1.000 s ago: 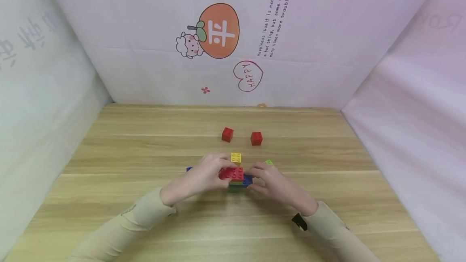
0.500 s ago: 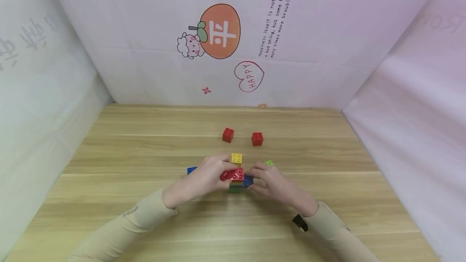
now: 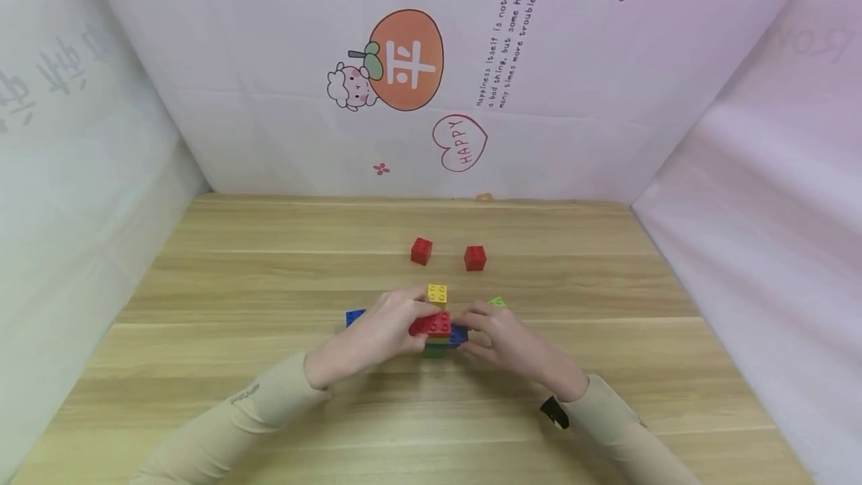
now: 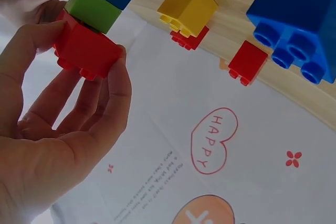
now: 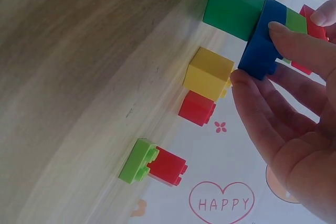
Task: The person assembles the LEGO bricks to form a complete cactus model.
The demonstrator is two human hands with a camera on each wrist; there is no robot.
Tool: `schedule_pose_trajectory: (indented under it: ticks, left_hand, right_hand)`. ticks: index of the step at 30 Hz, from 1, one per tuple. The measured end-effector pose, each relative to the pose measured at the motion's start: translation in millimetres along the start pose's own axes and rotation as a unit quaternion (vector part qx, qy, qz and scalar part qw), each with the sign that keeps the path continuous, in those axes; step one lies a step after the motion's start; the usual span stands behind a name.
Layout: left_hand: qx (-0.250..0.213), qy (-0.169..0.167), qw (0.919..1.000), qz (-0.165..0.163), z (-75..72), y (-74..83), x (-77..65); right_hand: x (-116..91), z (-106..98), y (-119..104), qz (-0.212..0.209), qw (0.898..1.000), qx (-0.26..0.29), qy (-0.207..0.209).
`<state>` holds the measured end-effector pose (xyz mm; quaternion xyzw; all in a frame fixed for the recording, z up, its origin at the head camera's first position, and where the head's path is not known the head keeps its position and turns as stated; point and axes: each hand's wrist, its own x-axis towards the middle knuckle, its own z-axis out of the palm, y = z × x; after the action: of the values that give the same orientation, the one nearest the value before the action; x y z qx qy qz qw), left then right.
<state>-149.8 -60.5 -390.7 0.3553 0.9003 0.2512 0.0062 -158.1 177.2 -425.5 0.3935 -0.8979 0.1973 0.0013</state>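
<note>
Stack of interlocking plastic bricks [image 3: 436,334] sits at table centre, near the front edge, topped by a red brick [image 3: 432,323] over a light green layer, a blue brick [image 3: 459,334] and a dark green base brick [image 5: 233,8]. Left hand [image 3: 373,331] pinches the red brick between thumb and fingertips, as the left wrist view confirms; right hand [image 3: 508,343] grips the blue brick from the 3 o'clock side, thumb and fingers on opposite faces. Judged light, rigid and smooth-sided; the studded joints may part under a sideways pull, so hold is best taken on flat opposing side faces, low on the stack. A yellow brick [image 3: 436,293] stands just beyond at 12 o'clock; two red cubes [image 3: 420,251] [image 3: 474,257] lie farther off at 12 and 1 o'clock. A loose blue brick [image 3: 354,316] shows at 9 o'clock beside the left hand, a light green brick [image 3: 497,302] at 2 o'clock. All rest on the wooden table [image 3: 269,268]. Against the picture a second earlier, the left hand has shifted slightly rightward, uncovering more of the loose blue brick; the red brick shows less of its left end.
</note>
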Motion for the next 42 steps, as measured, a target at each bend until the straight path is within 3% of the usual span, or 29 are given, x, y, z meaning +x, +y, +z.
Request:
schedule_pose_trajectory:
  ticks: [6, 17, 21, 26, 34, 35, 39, 42]
  left_hand:
    - [-0.002, 0.003, 1.0, 0.005, -1.9, -2.9, -0.1]
    - [-0.013, -0.019, 0.9994, -0.026, -8.8, -9.0, 1.4]
    - [-0.022, -0.005, 0.999, -0.038, -18.4, -22.9, -6.6]
    - [0.0, 0.002, 0.9985, -0.055, -28.0, -49.3, -25.0]
    - [0.024, 0.001, 0.9971, -0.072, -22.2, -79.3, -41.8]
    - [0.028, 0.008, 0.9977, -0.062, -17.5, -86.9, -43.3]
    - [0.038, 0.015, 0.9979, -0.05, -14.3, -92.7, -46.9]
    - [0.034, 0.0, 0.9971, -0.068, -13.3, -91.5, -47.6]
  right_hand:
    - [-0.2, 0.8, -0.4, -0.012, 1.0, -0.01, 0.012]
    - [0.7, 1.0, -5.2, -0.027, 0.998, 0.0, 0.061]
    - [0.6, 1.3, -6.2, -0.02, 0.998, -0.003, 0.064]
    - [1.7, 1.9, -6.9, -0.009, 0.998, 0.0, 0.057]
    - [4.8, 2.5, -8.4, 0.001, 0.998, 0.002, 0.055]
    - [5.1, 2.4, -8.7, 0.001, 0.998, 0.003, 0.055]
    - [5.6, 2.5, -9.0, 0.001, 0.999, 0.004, 0.052]
    - [5.9, 2.7, -9.2, 0.004, 0.999, 0.002, 0.05]
